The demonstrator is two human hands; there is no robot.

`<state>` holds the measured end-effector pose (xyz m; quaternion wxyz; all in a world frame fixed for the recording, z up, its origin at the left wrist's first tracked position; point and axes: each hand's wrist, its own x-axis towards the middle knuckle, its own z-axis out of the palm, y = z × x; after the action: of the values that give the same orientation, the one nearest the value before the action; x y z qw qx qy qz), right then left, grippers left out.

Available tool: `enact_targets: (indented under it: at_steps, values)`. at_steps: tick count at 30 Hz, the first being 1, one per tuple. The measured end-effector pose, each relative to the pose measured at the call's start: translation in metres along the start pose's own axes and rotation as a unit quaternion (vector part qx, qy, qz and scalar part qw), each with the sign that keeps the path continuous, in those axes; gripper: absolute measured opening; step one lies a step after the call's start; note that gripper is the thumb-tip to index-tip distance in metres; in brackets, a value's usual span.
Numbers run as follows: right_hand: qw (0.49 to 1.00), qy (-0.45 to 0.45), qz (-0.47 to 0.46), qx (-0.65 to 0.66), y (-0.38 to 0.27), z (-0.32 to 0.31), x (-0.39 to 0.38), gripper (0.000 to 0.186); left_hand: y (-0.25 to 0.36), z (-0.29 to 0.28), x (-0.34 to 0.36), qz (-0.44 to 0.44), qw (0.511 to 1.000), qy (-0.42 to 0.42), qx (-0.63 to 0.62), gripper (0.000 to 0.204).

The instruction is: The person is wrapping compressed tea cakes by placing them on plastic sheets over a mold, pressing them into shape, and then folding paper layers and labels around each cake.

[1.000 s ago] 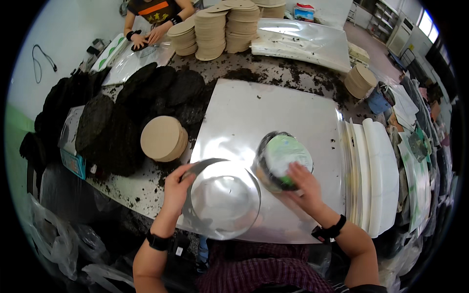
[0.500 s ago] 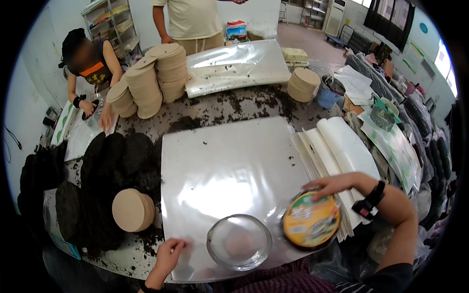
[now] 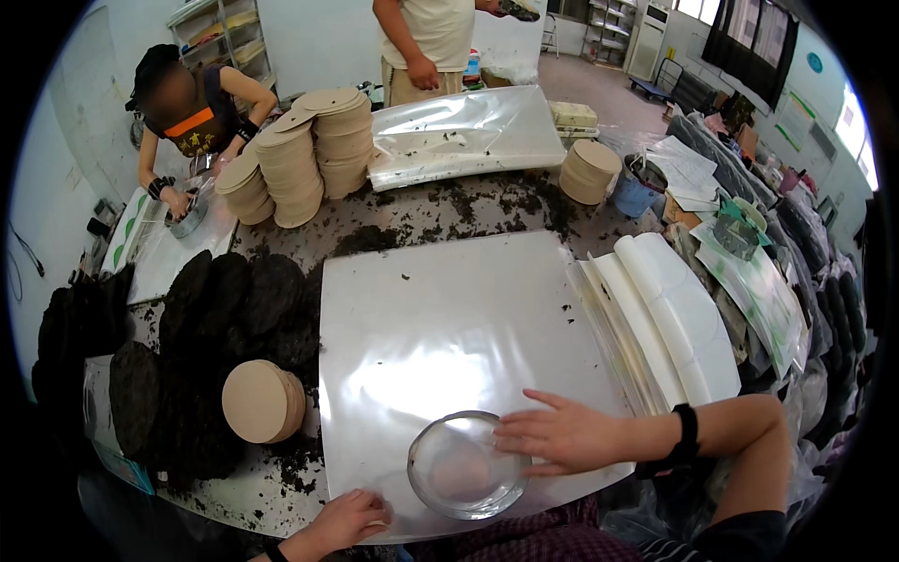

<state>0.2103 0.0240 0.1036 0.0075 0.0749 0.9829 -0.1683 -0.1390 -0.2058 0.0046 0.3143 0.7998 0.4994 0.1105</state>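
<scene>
A shiny round ring (image 3: 468, 465) lies at the near side of a big sheet of glossy clear film (image 3: 449, 309); I cannot tell whether it is an open ring or a shallow dish. My right hand (image 3: 567, 436) reaches in from the right, fingers spread, over the ring's right rim. At the film's near left edge is my left hand (image 3: 351, 521), its fingers curled in and slightly blurred. Whatever those fingers may hold is hidden. Left of the film stands a short stack of round beige discs (image 3: 262, 403), next to dark, crumbly round cakes (image 3: 225, 309).
Taller beige disc stacks (image 3: 290, 178) stand at the far left, and another stack (image 3: 590, 171) beside a blue bucket (image 3: 640, 183). Rolled white sheets (image 3: 665, 318) lie to the right. Dark crumbs litter the table. One co-worker (image 3: 201, 112) handles a metal ring; another person (image 3: 421, 47) stands behind.
The round yellow-labelled thing under my right hand is gone from view. That hand has moved left to the ring. My left hand has shifted slightly right and nearer. The standing person has moved right.
</scene>
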Motion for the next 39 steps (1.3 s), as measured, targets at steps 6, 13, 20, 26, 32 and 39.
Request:
enact_targets:
  at_steps: [6,13,20,26,32,39]
  values:
    - [0.998,-0.046,-0.037,0.004,-0.029,0.087,-0.034,0.057,0.018,0.009,0.002,-0.044,0.998,0.05,-0.014,0.014]
    - [0.997,0.009,0.052,0.052,-0.051,0.118,-0.034,0.027,-0.003,0.031,-0.009,-0.036,0.999,0.004,-0.037,0.016]
    - [0.993,0.041,-0.089,0.064,-0.115,0.11,-0.004,0.022,0.013,-0.095,0.052,-0.085,0.935,0.329,-0.101,0.007]
    - [0.966,0.2,0.133,0.091,-0.025,0.124,0.027,0.036,0.075,-0.105,0.024,0.014,0.986,0.155,-0.054,0.011]
    - [0.97,-0.133,-0.031,0.202,-0.117,0.115,-0.048,0.058,-0.002,0.029,-0.031,-0.061,0.993,0.101,0.013,0.014]
    - [0.951,-0.114,0.135,0.254,-0.122,0.062,0.034,0.042,-0.033,-0.013,-0.048,-0.092,0.97,0.22,0.049,0.029]
